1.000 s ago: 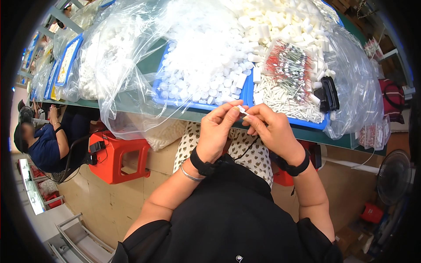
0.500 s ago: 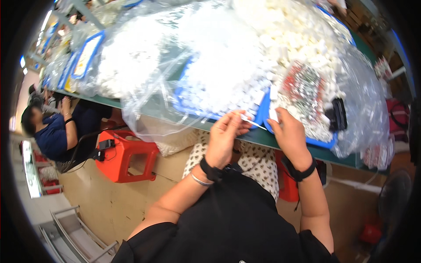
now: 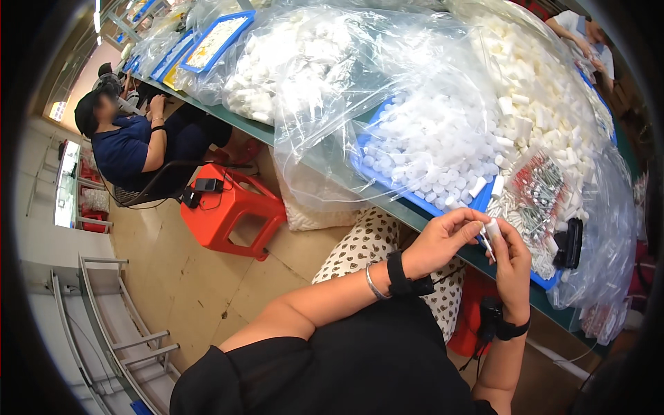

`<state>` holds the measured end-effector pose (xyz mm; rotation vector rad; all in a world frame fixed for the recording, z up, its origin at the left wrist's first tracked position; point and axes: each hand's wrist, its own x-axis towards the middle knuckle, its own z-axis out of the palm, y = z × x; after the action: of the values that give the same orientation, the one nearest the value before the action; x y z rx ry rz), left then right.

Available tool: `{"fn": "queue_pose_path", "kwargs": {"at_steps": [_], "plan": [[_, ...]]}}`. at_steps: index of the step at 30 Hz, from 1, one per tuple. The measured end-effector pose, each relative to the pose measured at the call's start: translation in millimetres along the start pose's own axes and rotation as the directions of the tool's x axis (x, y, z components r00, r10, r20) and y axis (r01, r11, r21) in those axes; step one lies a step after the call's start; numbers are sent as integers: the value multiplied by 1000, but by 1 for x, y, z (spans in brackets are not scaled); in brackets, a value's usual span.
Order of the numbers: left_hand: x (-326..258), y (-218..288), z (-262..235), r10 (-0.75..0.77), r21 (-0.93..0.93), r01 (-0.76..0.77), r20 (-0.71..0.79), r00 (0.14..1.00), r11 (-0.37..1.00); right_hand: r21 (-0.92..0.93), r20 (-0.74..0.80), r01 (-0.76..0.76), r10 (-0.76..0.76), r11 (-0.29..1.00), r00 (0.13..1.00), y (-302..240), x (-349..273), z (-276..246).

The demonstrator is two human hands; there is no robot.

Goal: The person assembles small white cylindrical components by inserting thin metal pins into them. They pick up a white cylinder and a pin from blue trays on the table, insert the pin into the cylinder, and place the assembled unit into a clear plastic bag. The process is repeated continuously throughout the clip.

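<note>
The right hand (image 3: 513, 261) grips a white cylinder (image 3: 492, 227), its long axis near upright; just left of it, the left hand (image 3: 444, 243) pinches a slim white stick (image 3: 487, 242).

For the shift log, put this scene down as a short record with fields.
Right hand: fingers around a white cylinder
Left hand: thumb and fingertips pinched beside the cylinder, exact grip unclear
Blue tray: heaped translucent round caps
Right of tray: small white tubes, red-and-green wired parts
Red plastic stool: black device on seat
Co-worker: seated at left, navy shirt
</note>
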<state>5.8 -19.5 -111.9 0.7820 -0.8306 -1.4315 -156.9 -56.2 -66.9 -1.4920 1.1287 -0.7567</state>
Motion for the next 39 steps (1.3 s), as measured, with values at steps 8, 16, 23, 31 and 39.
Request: {"fn": "queue_pose_path", "kwargs": {"at_steps": [8, 16, 23, 31, 39], "plan": [[-7, -2, -3, -33, 24, 31, 65, 997, 999, 305, 160, -187, 144, 934, 977, 8, -2, -17], [-17, 28, -10, 201, 534, -320, 270, 942, 783, 471, 420, -471, 280, 746, 863, 1, 4, -17], [-16, 16, -7, -15, 245, -43, 233, 972, 969, 195, 317, -262, 192, 945, 929, 5, -7, -16], [-16, 1, -12, -308, -119, 324, 132, 942, 939, -24, 373, -68, 72, 997, 925, 5, -16, -12], [-15, 8, -6, -356, 38, 354, 86, 930, 934, 463, 475, -461, 227, 757, 850, 7, -12, -18]]}}
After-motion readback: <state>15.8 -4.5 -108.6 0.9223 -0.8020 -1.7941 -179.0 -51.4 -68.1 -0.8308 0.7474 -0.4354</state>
